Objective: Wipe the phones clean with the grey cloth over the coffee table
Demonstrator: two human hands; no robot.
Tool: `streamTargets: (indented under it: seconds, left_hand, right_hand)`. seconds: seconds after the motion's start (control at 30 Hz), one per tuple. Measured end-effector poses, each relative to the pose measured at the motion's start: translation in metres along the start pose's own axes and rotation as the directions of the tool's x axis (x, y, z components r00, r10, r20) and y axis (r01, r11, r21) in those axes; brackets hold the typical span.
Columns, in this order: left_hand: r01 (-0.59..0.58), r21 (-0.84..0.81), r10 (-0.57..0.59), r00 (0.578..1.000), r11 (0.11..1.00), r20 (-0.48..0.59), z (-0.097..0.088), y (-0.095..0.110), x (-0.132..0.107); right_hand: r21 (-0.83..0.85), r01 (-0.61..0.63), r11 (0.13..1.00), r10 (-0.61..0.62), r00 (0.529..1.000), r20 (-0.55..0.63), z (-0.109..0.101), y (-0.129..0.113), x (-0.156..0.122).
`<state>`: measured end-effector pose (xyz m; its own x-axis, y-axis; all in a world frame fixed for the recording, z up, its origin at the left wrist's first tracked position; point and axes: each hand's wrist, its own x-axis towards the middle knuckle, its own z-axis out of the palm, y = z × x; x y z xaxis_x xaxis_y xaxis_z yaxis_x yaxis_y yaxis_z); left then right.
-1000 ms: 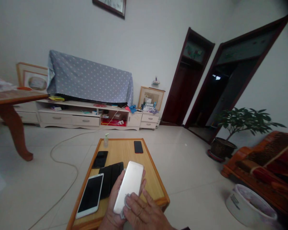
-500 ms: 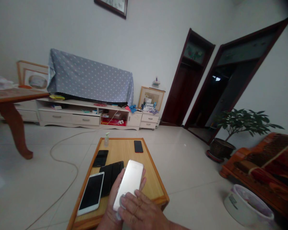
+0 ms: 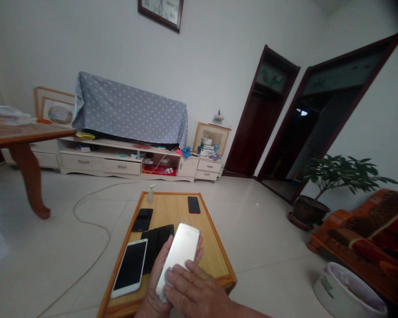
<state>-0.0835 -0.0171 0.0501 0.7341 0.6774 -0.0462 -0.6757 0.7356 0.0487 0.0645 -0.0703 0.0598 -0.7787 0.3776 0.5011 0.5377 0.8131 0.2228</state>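
A pale silver smartphone (image 3: 183, 243) lies back up, tilted, in my left hand (image 3: 157, 271), whose fingers wrap round it from below and show at its right edge. Across the phone's lower end, my right hand (image 3: 194, 287) presses down with fingers together. A small grey piece (image 3: 169, 274) shows under its fingertips; its kind is hard to make out. Both hands are above the near part of a wooden table (image 3: 212, 260). Left of them are a large white phone with a black screen (image 3: 130, 267) and a black folded case (image 3: 152, 240), partly hidden by my left hand.
A black phone (image 3: 142, 220), a pump bottle (image 3: 150, 194) and a dark phone with a red edge (image 3: 194, 205) are farther back on the table. A cable (image 3: 109, 236) runs over the floor at left. A white bucket (image 3: 348, 291) stands at right.
The whole view has shifted slightly, so the room sits a little lower and to the right. My hands keep nearly the same hold on the silver phone.
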Motion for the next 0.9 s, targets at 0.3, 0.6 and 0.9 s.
streamTargets:
  seconds: [0.3, 0.6, 0.9]
  left_hand:
    - [-0.019, 0.063, 0.023, 0.997, 0.998, -0.068, 0.011, 0.000, -0.007]
    - [-0.127, 0.103, 0.140, 0.981, 0.987, -0.133, 0.003, -0.002, -0.005]
    - [-0.166, 0.105, 0.165, 0.986, 0.980, 0.026, -0.026, 0.003, -0.009]
  right_hand:
    - [0.019, -0.158, 0.987, 0.157, 0.987, 0.013, -0.013, 0.018, 0.011]
    - [0.043, -0.187, 0.981, 0.185, 0.982, 0.033, -0.017, 0.026, 0.028]
    - [0.020, -0.059, 0.998, 0.061, 0.995, -0.079, -0.002, 0.012, 0.028]
